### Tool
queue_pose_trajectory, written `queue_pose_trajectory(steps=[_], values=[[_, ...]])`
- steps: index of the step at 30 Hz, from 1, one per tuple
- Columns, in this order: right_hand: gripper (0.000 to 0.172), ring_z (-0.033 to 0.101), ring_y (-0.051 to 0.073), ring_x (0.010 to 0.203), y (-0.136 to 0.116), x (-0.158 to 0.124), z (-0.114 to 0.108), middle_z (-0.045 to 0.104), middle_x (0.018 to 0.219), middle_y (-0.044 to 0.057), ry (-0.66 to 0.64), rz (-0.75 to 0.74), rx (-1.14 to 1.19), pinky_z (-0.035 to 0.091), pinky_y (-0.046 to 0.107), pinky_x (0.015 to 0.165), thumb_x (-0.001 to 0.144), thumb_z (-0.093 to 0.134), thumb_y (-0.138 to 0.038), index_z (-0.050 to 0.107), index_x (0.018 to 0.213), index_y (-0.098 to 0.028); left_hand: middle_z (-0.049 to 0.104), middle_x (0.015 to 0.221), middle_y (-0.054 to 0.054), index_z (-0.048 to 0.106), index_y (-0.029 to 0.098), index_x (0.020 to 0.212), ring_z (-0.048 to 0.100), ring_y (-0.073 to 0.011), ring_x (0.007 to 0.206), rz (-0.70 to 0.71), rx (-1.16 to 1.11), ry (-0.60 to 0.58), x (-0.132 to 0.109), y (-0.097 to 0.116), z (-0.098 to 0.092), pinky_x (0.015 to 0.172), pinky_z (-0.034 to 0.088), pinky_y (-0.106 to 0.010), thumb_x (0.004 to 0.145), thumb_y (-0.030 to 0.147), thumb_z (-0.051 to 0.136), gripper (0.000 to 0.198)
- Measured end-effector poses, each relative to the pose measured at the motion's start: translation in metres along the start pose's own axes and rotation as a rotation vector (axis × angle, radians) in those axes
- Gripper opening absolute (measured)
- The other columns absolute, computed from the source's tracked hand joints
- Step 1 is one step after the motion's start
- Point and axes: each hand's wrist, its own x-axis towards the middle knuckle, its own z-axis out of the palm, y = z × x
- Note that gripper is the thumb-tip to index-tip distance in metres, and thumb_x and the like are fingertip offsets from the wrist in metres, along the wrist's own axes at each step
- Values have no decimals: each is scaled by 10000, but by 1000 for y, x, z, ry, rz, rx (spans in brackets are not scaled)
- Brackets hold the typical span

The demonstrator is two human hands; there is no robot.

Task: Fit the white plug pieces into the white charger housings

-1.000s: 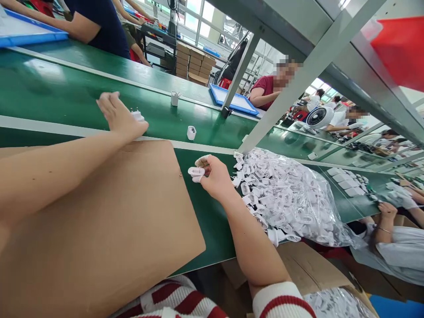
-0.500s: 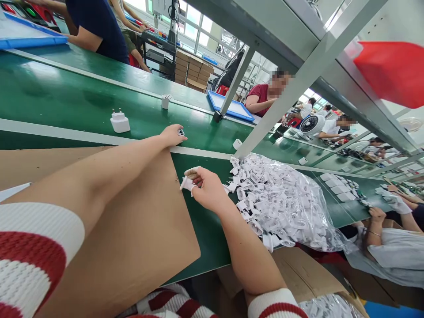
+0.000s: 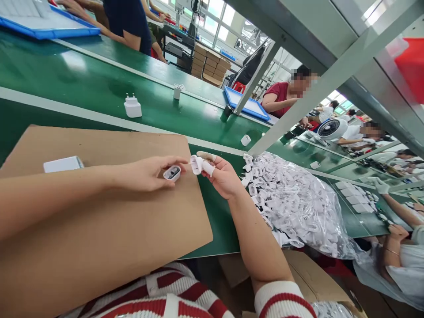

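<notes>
Over the brown cardboard sheet (image 3: 132, 221), my left hand (image 3: 149, 173) grips a white charger housing (image 3: 172, 173) whose open end shows dark parts inside. Close to its right, my right hand (image 3: 220, 173) wears white finger covers and pinches a small white plastic cap (image 3: 195, 164). The cap and the housing are a short gap apart. A white block-shaped piece (image 3: 63, 164) lies on the cardboard beyond my left forearm. To the right of my right hand is a heap of white plastic parts (image 3: 291, 198), partly under clear plastic.
On the green belt stand a white plug adapter (image 3: 133, 106), another white piece (image 3: 177, 92) and a third (image 3: 245, 140). A grey metal post (image 3: 298, 101) slants beyond the heap. White housings (image 3: 354, 196) lie farther right, near a co-worker's hand (image 3: 397, 232). Blue-rimmed trays (image 3: 66, 33) sit across the belt.
My left hand has come back from the belt to over the cardboard with the housing. My right hand has risen slightly, turning the cap towards it. The view has shifted, uncovering the white block.
</notes>
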Motion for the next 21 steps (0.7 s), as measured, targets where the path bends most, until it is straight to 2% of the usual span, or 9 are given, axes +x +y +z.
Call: queue_pose_trajectory(steps=[2, 4, 6, 8, 10, 12, 15, 18, 21], values=[[443, 574, 104, 693, -1, -6, 9, 722, 954, 10, -62, 36, 7, 475, 247, 618, 699, 850, -418, 737, 1090, -244, 527, 1515, -70, 393, 312, 1558, 618, -266, 1228, 14, -32, -8, -17, 0, 8, 1028, 545, -364, 867, 425, 689, 760], [423, 566, 94, 644, 0, -10, 15, 710, 894, -4, -87, 43, 1, 482, 244, 597, 714, 854, -417, 732, 1082, -247, 478, 1553, -98, 335, 302, 1586, 591, -284, 1275, 12, -39, 102, -27, -4, 15, 1045, 544, -379, 818, 477, 750, 890], [419, 626, 111, 691, 2, -11, 19, 718, 920, -1, -84, 31, 3, 545, 275, 676, 718, 859, -416, 720, 1076, -250, 543, 1473, -118, 408, 262, 1532, 596, -296, 1258, -31, -26, 233, -32, -10, 20, 1053, 537, -403, 743, 535, 815, 929], [416, 682, 146, 793, 7, -10, 22, 732, 983, 13, -61, -2, -8, 586, 338, 812, 708, 867, -412, 710, 1057, -249, 648, 1301, -94, 565, 231, 1361, 642, -284, 1147, -76, -39, 287, -34, -13, 24, 996, 556, -399, 740, 572, 810, 750], [388, 694, 167, 854, 12, -8, 24, 734, 998, 22, -19, -63, -83, 585, 373, 890, 704, 867, -394, 712, 1028, -245, 699, 1144, -58, 643, 219, 1200, 670, -252, 1018, -87, -90, 282, -33, -15, 27, 901, 573, -366, 800, 575, 756, 548], [303, 685, 170, 873, 16, -8, 28, 718, 1003, 30, 37, -165, -253, 582, 366, 891, 749, 828, -368, 725, 1005, -244, 707, 1078, -40, 663, 217, 1143, 670, -232, 962, -71, -124, 270, -32, -15, 30, 849, 566, -338, 822, 561, 737, 475], [205, 656, 169, 898, 18, -14, 34, 670, 1021, 45, 82, -366, -636, 572, 347, 861, 880, 692, -303, 744, 1074, -258, 695, 1084, -36, 675, 221, 1143, 657, -220, 957, -22, -109, 276, -30, -16, 32, 835, 544, -315, 816, 535, 750, 460], [268, 629, 191, 946, 17, -20, 42, 630, 997, 61, 42, -510, -931, 559, 356, 857, 949, 594, -233, 715, 1186, -264, 681, 1042, -33, 702, 223, 1094, 637, -206, 927, 15, -63, 273, -29, -17, 32, 812, 514, -295, 845, 529, 716, 396], [260, 610, 214, 976, 17, -21, 50, 617, 1003, 77, -26, -568, -1081, 547, 366, 840, 960, 566, -200, 704, 1175, -245, 660, 958, -32, 714, 200, 974, 613, -189, 851, 22, -21, 266, -29, -16, 31, 747, 481, -279, 854, 551, 690, 371]])
